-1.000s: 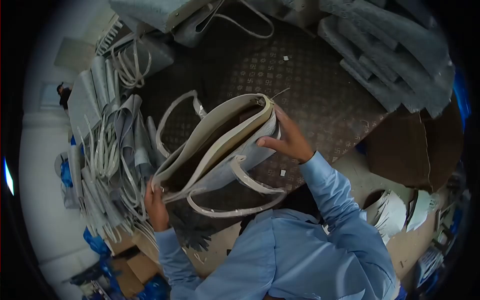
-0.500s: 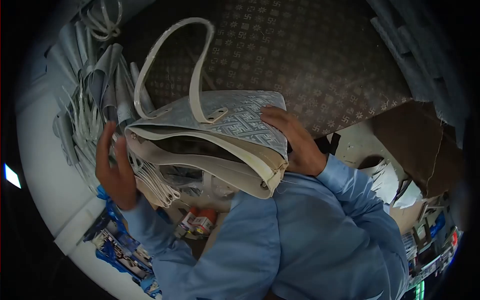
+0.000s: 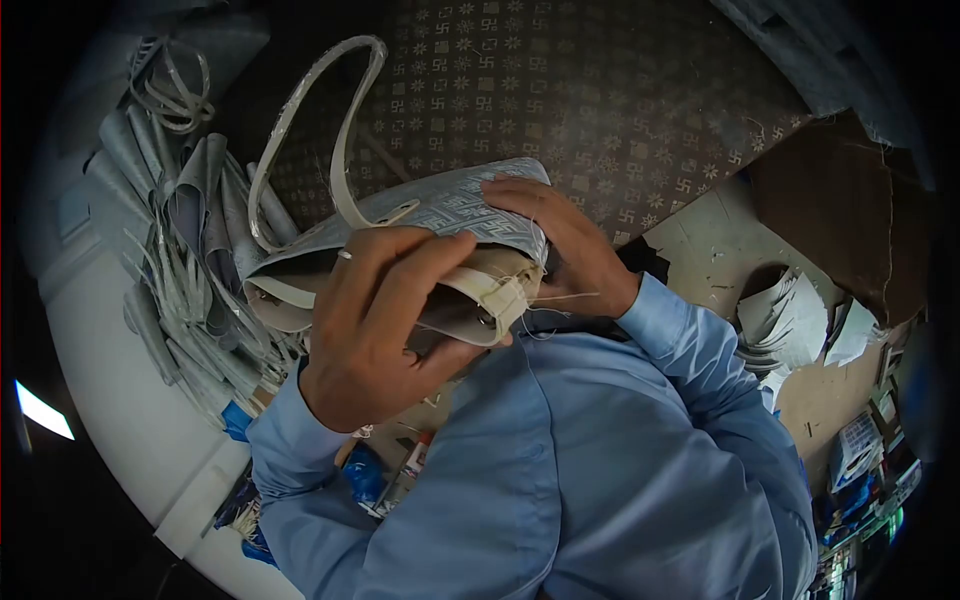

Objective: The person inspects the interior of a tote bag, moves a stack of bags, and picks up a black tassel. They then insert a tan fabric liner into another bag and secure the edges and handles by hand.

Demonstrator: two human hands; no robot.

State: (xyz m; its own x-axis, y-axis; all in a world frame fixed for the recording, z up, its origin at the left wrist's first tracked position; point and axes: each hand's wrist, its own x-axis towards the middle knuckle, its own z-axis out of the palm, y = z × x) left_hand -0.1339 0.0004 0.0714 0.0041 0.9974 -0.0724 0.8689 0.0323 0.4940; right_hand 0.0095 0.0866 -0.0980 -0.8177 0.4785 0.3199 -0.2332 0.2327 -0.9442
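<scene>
Both hands are gripping a grey patterned bag, lifted close to the chest above the counter. Left hand is clamping its open mouth; right hand is pressing the side. Long axis is running left-right, strap arching away.

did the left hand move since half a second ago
Yes. The left hand came rightward from beside the strap pile onto the bag.

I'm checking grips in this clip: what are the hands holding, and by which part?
Both hold a grey patterned handbag. The left hand grips its open top edge near the end; the right hand presses on its patterned side.
</scene>
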